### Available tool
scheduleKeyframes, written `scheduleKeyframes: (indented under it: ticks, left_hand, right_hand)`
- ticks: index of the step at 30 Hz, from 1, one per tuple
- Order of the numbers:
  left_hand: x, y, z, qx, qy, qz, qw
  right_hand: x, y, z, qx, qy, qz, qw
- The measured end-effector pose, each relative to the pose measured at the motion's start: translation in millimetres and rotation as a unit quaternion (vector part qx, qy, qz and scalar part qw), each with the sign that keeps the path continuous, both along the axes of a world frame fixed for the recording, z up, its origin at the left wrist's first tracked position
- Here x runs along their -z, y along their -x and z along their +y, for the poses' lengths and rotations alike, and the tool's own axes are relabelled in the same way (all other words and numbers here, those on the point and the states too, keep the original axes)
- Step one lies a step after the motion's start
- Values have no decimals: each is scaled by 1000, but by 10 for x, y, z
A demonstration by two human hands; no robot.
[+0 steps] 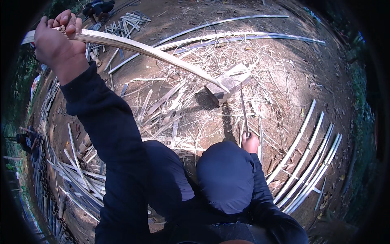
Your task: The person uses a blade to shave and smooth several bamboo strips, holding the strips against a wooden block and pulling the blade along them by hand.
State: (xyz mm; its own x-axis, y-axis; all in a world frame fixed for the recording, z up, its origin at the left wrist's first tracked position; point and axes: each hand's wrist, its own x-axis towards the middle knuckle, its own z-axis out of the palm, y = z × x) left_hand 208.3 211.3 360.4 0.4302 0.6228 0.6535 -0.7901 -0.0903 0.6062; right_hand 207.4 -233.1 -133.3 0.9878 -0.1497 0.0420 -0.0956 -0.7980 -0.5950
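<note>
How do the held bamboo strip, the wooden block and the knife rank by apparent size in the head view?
1. Bamboo strip, longest, though its near end is enlarged by the camera.
2. Wooden block.
3. Knife, thin; its length looks near the block's, so unsure.

Pale bamboo strip (154,53); dark-blue sleeve (109,122)

A: Describe the ground surface.
B: Bare brown dirt (317,61), littered with dry shavings (191,122). Sunlight falls across the centre; shadow covers the right side.
A: And the perimeter?
B: Split strips (308,166) lie in rows; foliage, possibly, at the blurred rim.
</note>
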Motion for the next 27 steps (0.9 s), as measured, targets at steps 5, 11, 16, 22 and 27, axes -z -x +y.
scheduleKeyframes:
  ticks: [5, 11, 16, 22, 27]
  left_hand:
    - [102, 173, 606, 412, -110, -45, 903]
    - [127, 225, 441, 381, -59, -144, 911]
    - [226, 280, 668, 479, -62, -174, 858]
    - [382, 379, 1048, 366, -2, -182, 913]
    - [303, 635, 1116, 136, 214, -5, 967]
  right_hand:
    - [220, 542, -499, 45, 98, 78, 991]
    - [-82, 186, -645, -17, 18, -39, 999]
    - [-1798, -195, 449, -330, -74, -123, 933]
    - [-2361, -491, 742, -488, -187, 215, 825]
    - [-2734, -530, 873, -473, -264, 192, 818]
